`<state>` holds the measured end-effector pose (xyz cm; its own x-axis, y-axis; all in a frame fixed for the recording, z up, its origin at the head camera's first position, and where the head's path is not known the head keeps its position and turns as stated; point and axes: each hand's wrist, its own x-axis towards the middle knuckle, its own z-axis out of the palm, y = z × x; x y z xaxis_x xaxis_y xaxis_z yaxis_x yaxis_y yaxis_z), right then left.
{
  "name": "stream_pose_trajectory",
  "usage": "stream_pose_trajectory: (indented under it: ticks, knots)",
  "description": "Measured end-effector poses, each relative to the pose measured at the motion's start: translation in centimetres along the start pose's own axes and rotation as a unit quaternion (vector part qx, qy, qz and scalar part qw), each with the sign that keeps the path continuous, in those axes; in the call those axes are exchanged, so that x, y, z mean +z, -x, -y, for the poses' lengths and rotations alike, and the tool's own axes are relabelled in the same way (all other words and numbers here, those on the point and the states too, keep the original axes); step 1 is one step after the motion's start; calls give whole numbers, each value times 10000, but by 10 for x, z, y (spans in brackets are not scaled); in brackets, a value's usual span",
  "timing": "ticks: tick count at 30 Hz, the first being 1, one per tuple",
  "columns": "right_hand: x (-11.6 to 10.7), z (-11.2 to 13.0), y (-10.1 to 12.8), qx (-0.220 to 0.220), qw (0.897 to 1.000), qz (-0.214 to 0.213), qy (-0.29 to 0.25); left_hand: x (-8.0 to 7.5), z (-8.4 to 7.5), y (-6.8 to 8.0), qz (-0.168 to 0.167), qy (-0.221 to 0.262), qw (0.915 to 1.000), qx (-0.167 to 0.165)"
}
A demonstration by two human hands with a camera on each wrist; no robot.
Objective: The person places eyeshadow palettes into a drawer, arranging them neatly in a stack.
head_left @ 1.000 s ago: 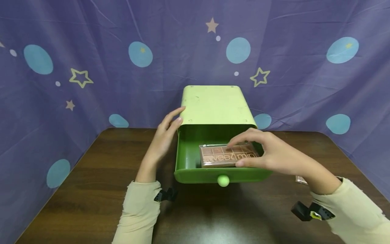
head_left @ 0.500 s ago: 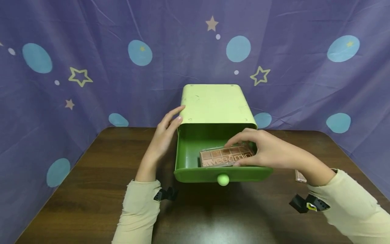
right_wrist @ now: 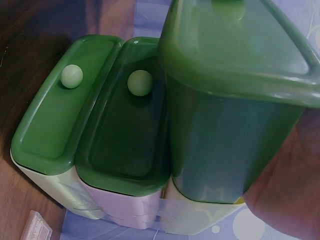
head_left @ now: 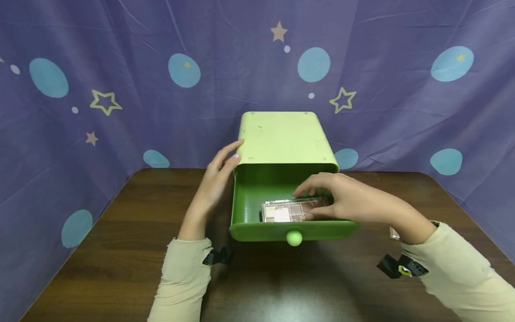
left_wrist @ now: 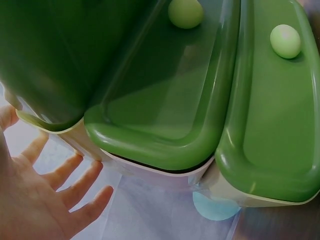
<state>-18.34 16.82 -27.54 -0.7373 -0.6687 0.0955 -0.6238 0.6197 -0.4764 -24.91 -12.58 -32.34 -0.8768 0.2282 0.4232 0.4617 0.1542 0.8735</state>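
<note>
Lower now, the makeup box (head_left: 290, 210) sits deeper in the green drawer (head_left: 245, 201), pinched by the right hand (head_left: 342, 201). At 9 o'clock, the left hand (head_left: 215, 181) stays flat, fingers straight, against the cabinet (head_left: 283, 138).

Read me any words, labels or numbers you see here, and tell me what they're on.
No text can be read.
Eyeshadow palette in the top drawer, pinched by the right hand: its lid lettering is lost to glare and fingers.
Small palette on the table: too blurred.
Green drawer cabinet: no lettering visible.
</note>
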Motion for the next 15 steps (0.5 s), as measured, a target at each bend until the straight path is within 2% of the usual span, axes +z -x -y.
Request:
stream_pose_trajectory:
  ticks: [4,7,11,15]
  knots:
    - [1,-1,2,-134,9995,-186,-219,0,1,0,3,37,10000,-25]
    - [2,-3,6,-387,9962,-653,-432,0,1,1,6,48,10000,-36]
    - [3,-7,15,-784,9843,-1454,-624,-1,1,0,7,54,10000,-23]
    - [4,-8,25,-1035,9714,-2007,-742,-1,0,0,12,55,10000,6]
